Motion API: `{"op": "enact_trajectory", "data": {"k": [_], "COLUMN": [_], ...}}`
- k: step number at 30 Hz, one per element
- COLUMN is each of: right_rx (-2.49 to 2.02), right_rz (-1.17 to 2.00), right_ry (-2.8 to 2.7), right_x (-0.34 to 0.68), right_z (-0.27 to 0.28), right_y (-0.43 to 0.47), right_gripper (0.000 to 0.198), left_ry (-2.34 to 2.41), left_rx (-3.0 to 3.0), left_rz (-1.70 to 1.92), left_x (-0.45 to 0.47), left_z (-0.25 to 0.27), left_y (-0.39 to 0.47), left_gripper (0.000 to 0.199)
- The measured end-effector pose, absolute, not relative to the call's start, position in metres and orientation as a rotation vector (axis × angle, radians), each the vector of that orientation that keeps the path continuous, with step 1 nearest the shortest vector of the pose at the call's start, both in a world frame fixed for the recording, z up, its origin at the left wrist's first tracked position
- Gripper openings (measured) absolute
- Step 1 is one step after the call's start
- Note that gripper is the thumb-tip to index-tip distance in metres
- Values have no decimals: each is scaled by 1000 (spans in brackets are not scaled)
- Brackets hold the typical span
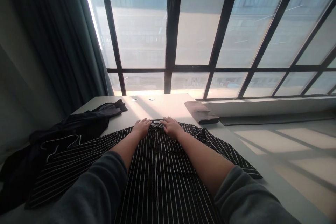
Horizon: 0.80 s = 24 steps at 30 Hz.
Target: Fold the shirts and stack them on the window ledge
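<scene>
A black shirt with white stripes (157,168) lies spread out, front up, on a white table (162,106), its collar at the far end and its sleeves out to both sides. My left hand (142,127) rests on the left side of the collar, fingers stretched forward. On the collar's right side lies my right hand (171,126), palm down with its fingers extended. Between the two hands a bit of the inner neckband shows. The shirt's lower hem runs out of view.
Dark clothing (97,117) with a white cord is heaped along the table's left side. A folded greyish-pink cloth (201,111) sits at the right edge. Behind the table stand large windows (198,24); a dark curtain (60,42) hangs at left. Sunlit floor (294,147) lies right.
</scene>
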State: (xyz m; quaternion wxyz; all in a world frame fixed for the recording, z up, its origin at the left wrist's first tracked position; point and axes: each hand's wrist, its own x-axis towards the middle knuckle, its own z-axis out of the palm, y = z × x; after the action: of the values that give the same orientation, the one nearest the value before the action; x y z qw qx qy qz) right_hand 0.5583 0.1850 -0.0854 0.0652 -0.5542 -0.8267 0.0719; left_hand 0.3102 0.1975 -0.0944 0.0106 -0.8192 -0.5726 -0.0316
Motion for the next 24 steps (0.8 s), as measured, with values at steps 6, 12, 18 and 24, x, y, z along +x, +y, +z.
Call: {"op": "enact_trajectory", "data": {"k": [6,12,18,24], "right_rx": [-1802,-1837,-1808,-1795], "right_rz": [416,479,453,429], "right_ry": [-2503,-2502,-2499,-2461], "right_x": [557,567,567,569], "right_z": [-104,-109,-114,-115], "right_y": [198,212,211,207], "right_gripper": [64,68,70,70], "left_ry": [-1875,-2020,-2168,-2174], "left_rx": [-2547,-2364,-2153,-2308], "left_rz": [88,-13,-250,-248], "left_x": [299,305,329,331], "left_z": [-82,-86,-109,-128], "left_y": [236,246,215,195], "left_gripper": [46,45,45,60]}}
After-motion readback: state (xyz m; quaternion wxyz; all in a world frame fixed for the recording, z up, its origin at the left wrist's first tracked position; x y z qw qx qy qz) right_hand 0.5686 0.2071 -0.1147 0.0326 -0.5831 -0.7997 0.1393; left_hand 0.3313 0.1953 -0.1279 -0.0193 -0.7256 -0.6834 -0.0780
